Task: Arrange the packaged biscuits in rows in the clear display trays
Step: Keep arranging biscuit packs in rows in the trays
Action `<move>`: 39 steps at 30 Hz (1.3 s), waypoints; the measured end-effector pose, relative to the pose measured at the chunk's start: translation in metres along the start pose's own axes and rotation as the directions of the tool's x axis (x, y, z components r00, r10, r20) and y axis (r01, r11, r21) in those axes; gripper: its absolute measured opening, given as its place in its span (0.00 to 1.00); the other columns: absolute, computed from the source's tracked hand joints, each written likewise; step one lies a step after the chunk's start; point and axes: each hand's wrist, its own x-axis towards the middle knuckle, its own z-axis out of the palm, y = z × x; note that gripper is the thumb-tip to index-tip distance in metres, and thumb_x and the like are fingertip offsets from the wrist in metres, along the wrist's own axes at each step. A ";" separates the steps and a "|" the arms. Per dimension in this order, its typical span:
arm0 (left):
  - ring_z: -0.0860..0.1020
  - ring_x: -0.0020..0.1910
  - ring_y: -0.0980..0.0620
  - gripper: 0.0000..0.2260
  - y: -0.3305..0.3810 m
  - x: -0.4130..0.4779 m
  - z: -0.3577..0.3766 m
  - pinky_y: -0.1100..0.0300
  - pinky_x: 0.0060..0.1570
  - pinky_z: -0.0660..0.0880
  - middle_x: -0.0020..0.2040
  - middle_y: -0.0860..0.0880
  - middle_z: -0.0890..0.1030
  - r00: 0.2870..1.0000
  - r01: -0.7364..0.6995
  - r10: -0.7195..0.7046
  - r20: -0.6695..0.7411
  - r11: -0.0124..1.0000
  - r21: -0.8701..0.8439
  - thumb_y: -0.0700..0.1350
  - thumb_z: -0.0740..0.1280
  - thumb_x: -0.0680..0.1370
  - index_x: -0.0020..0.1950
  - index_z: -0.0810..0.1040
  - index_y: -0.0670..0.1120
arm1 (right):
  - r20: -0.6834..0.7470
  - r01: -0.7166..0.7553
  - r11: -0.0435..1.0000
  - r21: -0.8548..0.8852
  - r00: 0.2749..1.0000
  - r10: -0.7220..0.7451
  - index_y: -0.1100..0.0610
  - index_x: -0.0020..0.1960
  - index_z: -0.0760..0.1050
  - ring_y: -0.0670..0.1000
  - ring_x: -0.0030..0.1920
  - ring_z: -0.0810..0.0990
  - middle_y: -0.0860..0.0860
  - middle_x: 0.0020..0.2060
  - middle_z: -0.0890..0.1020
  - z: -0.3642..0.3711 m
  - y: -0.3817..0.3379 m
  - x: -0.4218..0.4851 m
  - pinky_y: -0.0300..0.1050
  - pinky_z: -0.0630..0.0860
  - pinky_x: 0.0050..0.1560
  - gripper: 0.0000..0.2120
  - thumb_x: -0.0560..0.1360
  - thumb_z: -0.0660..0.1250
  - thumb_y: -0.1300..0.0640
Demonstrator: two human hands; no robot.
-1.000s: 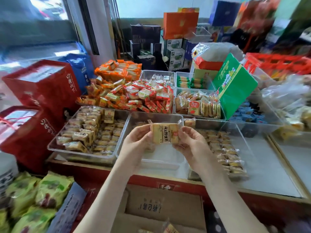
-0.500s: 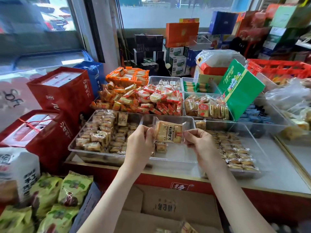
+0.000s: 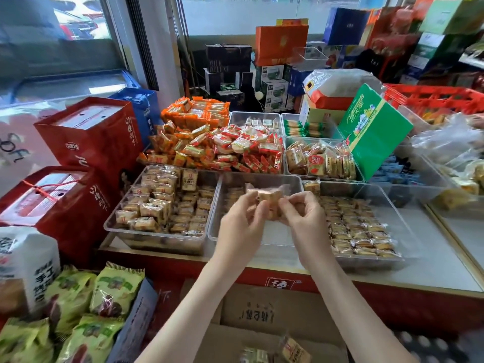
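Observation:
A yellow packaged biscuit (image 3: pixel 267 196), blurred by motion, is held between both hands over the middle clear tray (image 3: pixel 293 180). My left hand (image 3: pixel 242 224) pinches its left end and my right hand (image 3: pixel 301 214) pinches its right end. That tray has a few biscuit packets at its far left and a bare floor near me. The left clear tray (image 3: pixel 115 226) is filled with rows and a heap of similar packets. The right clear tray (image 3: pixel 403 221) holds several flat rows of packets.
Red and orange snack packets (image 3: pixel 222 148) are heaped behind the trays, with more clear bins (image 3: pixel 318 158) and a green box (image 3: pixel 374 129) at the back right. Red gift boxes (image 3: pixel 86 137) stand at the left. An open cardboard carton (image 3: pixel 262 326) with loose packets sits below the counter edge.
The biscuit packet has turned from face-on to tilted and blurred between my hands, which have moved closer together over the middle tray. The camera view has shifted a little.

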 end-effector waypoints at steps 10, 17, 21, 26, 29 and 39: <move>0.79 0.61 0.43 0.14 -0.022 0.019 0.039 0.48 0.59 0.78 0.61 0.40 0.79 0.914 0.404 -0.254 0.316 0.633 -0.660 0.41 0.64 0.79 0.65 0.75 0.43 | 0.037 -0.044 0.998 -0.033 0.998 0.045 0.50 0.60 0.76 0.41 0.54 0.79 0.44 0.52 0.81 -0.055 0.021 0.023 0.38 0.75 0.56 0.10 0.79 0.65 0.58; 0.79 0.59 0.44 0.17 -0.026 0.038 0.084 0.54 0.54 0.80 0.58 0.41 0.80 0.849 0.518 -0.224 0.479 0.532 -0.670 0.42 0.66 0.73 0.62 0.77 0.42 | 0.130 -0.296 0.923 0.246 0.954 0.272 0.56 0.51 0.80 0.53 0.51 0.81 0.53 0.46 0.83 -0.106 0.046 0.061 0.47 0.80 0.51 0.09 0.76 0.66 0.67; 0.78 0.59 0.43 0.17 -0.028 0.051 0.119 0.53 0.55 0.80 0.58 0.40 0.79 0.821 0.567 -0.264 0.506 0.486 -0.665 0.40 0.66 0.74 0.62 0.77 0.40 | 0.070 -0.263 0.953 0.148 0.964 0.255 0.55 0.51 0.80 0.52 0.51 0.81 0.52 0.46 0.83 -0.129 0.069 0.082 0.48 0.81 0.53 0.09 0.77 0.66 0.67; 0.81 0.52 0.48 0.08 -0.029 0.065 0.174 0.55 0.55 0.80 0.51 0.44 0.83 0.835 0.550 -0.391 0.388 0.627 -0.551 0.38 0.64 0.80 0.58 0.79 0.44 | 0.162 0.091 0.860 -0.502 0.987 -0.010 0.53 0.64 0.73 0.46 0.58 0.73 0.47 0.58 0.74 -0.146 0.104 0.102 0.40 0.74 0.60 0.17 0.77 0.69 0.53; 0.82 0.51 0.49 0.14 -0.028 0.075 0.210 0.56 0.51 0.80 0.53 0.44 0.84 0.841 0.538 -0.390 0.375 0.685 -0.492 0.48 0.68 0.75 0.59 0.79 0.46 | 0.378 0.053 0.833 -0.551 0.905 0.193 0.50 0.76 0.60 0.46 0.70 0.62 0.45 0.71 0.65 -0.147 0.131 0.123 0.45 0.64 0.71 0.35 0.73 0.71 0.47; 0.73 0.62 0.67 0.21 -0.090 0.081 0.222 0.69 0.63 0.70 0.62 0.63 0.75 0.937 0.329 -0.324 0.132 0.944 -0.019 0.60 0.56 0.77 0.67 0.73 0.56 | 0.402 0.178 0.786 -0.592 0.911 0.096 0.54 0.59 0.73 0.48 0.54 0.72 0.47 0.51 0.75 -0.167 0.208 0.236 0.39 0.74 0.55 0.15 0.74 0.71 0.62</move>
